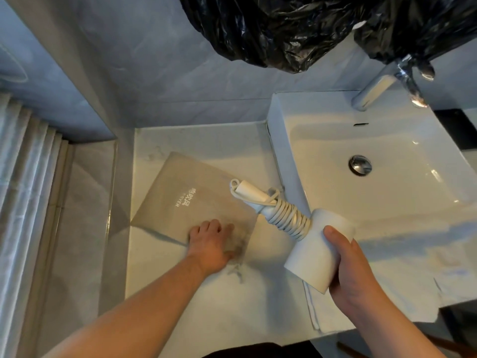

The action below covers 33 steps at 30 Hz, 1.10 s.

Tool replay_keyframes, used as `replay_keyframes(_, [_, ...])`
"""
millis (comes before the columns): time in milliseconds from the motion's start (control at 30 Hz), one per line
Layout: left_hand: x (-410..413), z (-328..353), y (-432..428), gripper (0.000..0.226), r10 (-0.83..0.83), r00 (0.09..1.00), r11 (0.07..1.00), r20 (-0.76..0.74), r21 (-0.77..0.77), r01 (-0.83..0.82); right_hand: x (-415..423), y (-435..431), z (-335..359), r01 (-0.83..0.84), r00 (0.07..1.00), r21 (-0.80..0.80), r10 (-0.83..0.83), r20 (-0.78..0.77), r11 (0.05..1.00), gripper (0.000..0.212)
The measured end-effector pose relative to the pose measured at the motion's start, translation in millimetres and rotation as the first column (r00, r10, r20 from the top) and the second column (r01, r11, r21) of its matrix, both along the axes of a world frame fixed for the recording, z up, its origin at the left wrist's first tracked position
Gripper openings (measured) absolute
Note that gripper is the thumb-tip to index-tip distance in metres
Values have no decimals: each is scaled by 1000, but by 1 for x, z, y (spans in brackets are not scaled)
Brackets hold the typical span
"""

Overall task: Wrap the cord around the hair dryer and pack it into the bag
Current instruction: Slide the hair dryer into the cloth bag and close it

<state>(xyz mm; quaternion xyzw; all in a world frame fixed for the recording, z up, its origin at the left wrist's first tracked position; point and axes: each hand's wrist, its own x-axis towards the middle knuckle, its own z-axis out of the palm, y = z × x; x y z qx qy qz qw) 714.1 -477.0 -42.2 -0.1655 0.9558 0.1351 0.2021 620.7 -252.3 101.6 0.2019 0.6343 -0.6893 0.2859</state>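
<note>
A white hair dryer (313, 257) is held above the counter, barrel in my right hand (355, 275). Its handle points up and left, and the white cord (286, 218) is coiled tightly around it, with the plug (247, 193) lying along the handle's end. A flat beige drawstring bag (180, 197) with white lettering lies on the counter to the left. My left hand (213, 241) rests on the bag's near corner, at its gathered mouth, fingers pressing or pinching the fabric.
The white marble counter (160, 293) carries the bag; a square white sink (387, 161) with a chrome tap (374, 86) stands to the right. Black plastic sheeting (296, 27) hangs above. A white folded cloth (313, 306) lies beneath the dryer.
</note>
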Motion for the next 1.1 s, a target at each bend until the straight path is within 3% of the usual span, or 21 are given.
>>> replay_keyframes(100, [2,7,-26,62,-190,982,980,-17,57,190,4,3,1,12,1000,-26,-12,-3,1000,41])
replay_keyframes(167, [1,11,-44,57,-265,964,962,-4,61,264,8,5,0,12,1000,-24,-12,10,1000,41])
replay_keyframes(300, [-2,21,-54,47,-244,968,968,48,-54,247,18,11,-1,-10,999,16,9,31,1000,64])
replay_keyframes(400, [4,12,-41,55,-230,972,972,55,-46,232,30,16,-2,-72,995,66,67,71,995,75])
replay_keyframes(533, [5,2,-46,39,20,1000,992,-20,126,-18,49,24,-5,-180,979,107,167,119,978,65])
replay_keyframes(667, [4,10,-54,33,218,976,933,-24,299,-201,63,29,-17,-230,957,158,194,214,960,64])
replay_keyframes(767, [7,17,-53,35,397,915,849,-72,406,-337,68,28,-28,-201,954,186,149,260,962,49])
replay_keyframes(967, [12,38,-49,18,500,852,801,-155,458,-386,70,11,-41,-191,961,235,132,244,953,43])
replay_keyframes(1100, [11,48,-44,12,495,841,808,-218,470,-355,69,-8,-52,-164,966,238,108,233,957,53])
